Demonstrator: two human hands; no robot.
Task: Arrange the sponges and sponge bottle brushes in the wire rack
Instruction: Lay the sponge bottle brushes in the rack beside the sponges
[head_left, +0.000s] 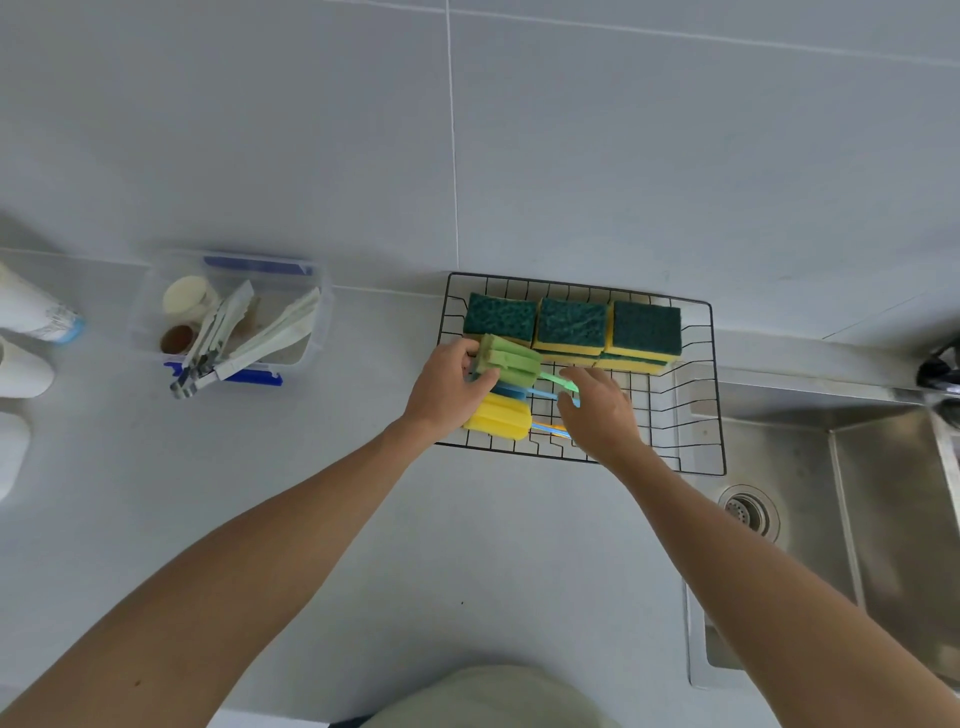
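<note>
Now left hand (449, 387) gripping green brush (509, 358), right hand (597, 410) seemingly on handles

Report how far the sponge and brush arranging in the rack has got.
Done: the green-topped sponges sit in a row along the far side of the wire rack. In hand: the left hand holds the green brush by its head; the right hand rests over the handles. Left: settling it beside the blue brush and yellow brush.

Wire rack (712, 364) at frame centre-right on the counter (467, 545); sponges (571, 325) in a row along its upper edge, bottle brushes (501, 413) below them at its left. Sink (857, 519) right; plastic box (311, 332) left.
</note>
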